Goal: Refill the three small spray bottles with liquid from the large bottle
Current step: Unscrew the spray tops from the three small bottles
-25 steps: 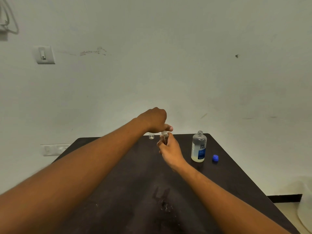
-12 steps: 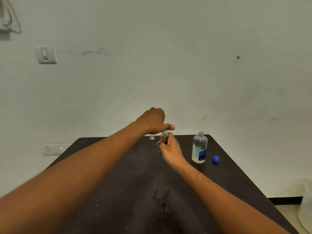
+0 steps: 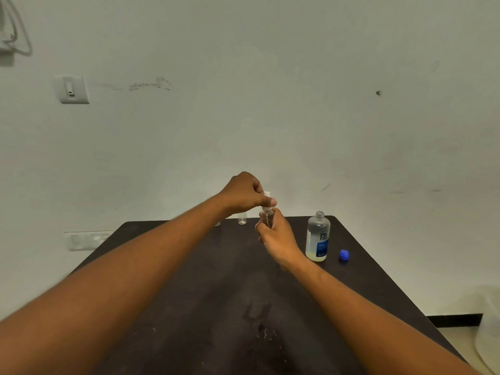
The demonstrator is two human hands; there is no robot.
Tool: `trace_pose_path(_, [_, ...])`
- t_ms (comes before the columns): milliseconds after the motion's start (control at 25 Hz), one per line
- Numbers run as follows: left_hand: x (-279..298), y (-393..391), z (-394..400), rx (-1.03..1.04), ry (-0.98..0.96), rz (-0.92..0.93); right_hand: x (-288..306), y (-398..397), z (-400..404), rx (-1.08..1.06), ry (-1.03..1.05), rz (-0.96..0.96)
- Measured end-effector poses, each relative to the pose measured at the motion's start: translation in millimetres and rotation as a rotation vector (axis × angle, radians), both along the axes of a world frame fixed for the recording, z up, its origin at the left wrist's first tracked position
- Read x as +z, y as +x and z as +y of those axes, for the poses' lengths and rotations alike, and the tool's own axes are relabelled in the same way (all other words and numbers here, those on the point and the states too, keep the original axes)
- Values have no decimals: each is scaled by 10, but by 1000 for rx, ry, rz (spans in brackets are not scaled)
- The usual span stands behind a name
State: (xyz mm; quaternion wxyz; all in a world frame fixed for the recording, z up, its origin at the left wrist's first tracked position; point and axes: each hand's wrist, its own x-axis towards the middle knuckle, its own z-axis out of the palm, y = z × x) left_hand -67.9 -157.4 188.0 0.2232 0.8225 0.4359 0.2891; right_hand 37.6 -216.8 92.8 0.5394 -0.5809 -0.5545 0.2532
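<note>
My right hand (image 3: 278, 236) grips a small clear spray bottle (image 3: 267, 218) above the far middle of the dark table (image 3: 189, 307). My left hand (image 3: 243, 193) pinches the bottle's white spray top (image 3: 267, 199), which sits just above the neck. A second small clear bottle (image 3: 242, 219) stands uncapped at the far edge, and a third (image 3: 217, 223) shows only partly behind my left forearm. The large clear bottle (image 3: 318, 238) with a blue label stands open to the right, with a little liquid in its base. Its blue cap (image 3: 344, 255) lies beside it.
The table butts against a pale wall carrying a switch (image 3: 71, 89) and a low socket strip (image 3: 86, 240). Scuff marks (image 3: 259, 323) mark the near middle of the tabletop. A pale bag-like object (image 3: 487, 328) sits on the floor at the right.
My left hand has lifted slightly with the white spray top, which now shows above the bottle neck. My right hand keeps the bottle in the same place.
</note>
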Motion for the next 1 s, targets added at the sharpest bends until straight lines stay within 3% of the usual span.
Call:
trace_pose_path(120, [-13,-8,-4,25,27,-37,16,-13,-6,3,6,15])
trace_pose_path(360, [63,-147,-18,-240,-128,-203,66,14,-5,-10,10,4])
trace_pose_path(600, [-15,-77,-6,-63,88,-124,51,-50,1,-16,7,-4])
trace_pose_path(1000, [305,-256,159,61,105,-374,-92,19,23,-8,-37,5])
